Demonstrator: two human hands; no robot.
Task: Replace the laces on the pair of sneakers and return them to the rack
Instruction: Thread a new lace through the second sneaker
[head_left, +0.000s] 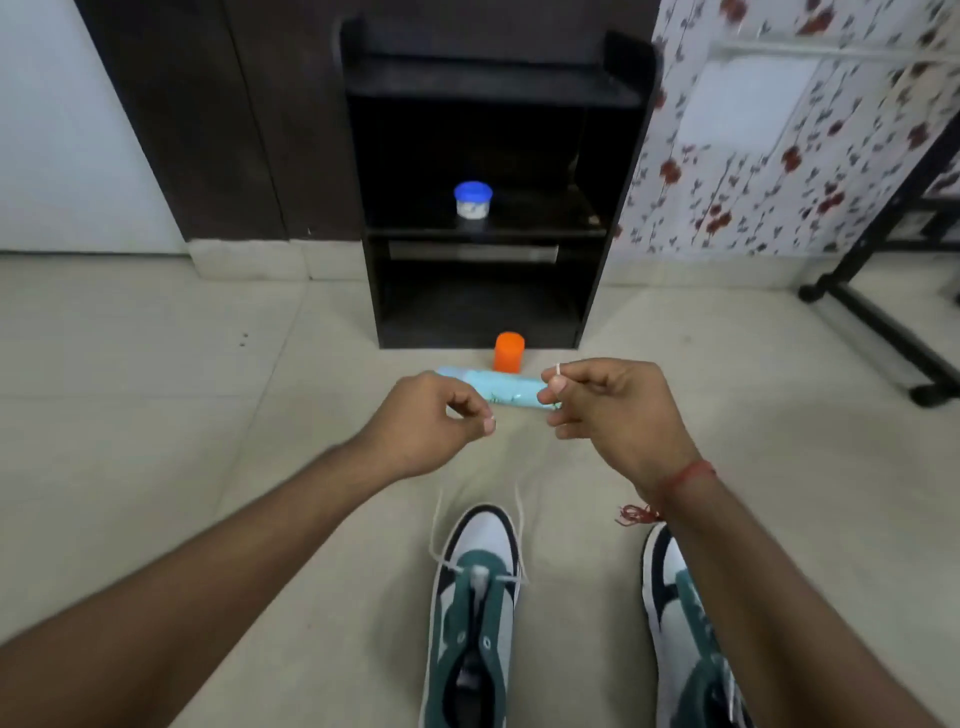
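Observation:
Two green, white and black sneakers stand on the floor, toes pointing away. The left sneaker (475, 613) has a white lace (519, 512) threaded through its lowest eyelets, both ends running up toward my hands. The right sneaker (680, 623) is partly hidden by my right forearm. My left hand (431, 421) is raised above the left sneaker's toe, thumb and fingers pinched together; the lace end in it is blurred. My right hand (613, 405) pinches the other lace end, whose white tip sticks up above the thumb. The black shoe rack (493, 171) stands ahead against the wall.
A small jar with a blue lid (473, 200) sits on the rack's middle shelf. An orange cylinder (508, 352) and a light blue packet (493, 391) lie on the tiled floor before the rack. A black metal stand leg (883, 332) runs along the right.

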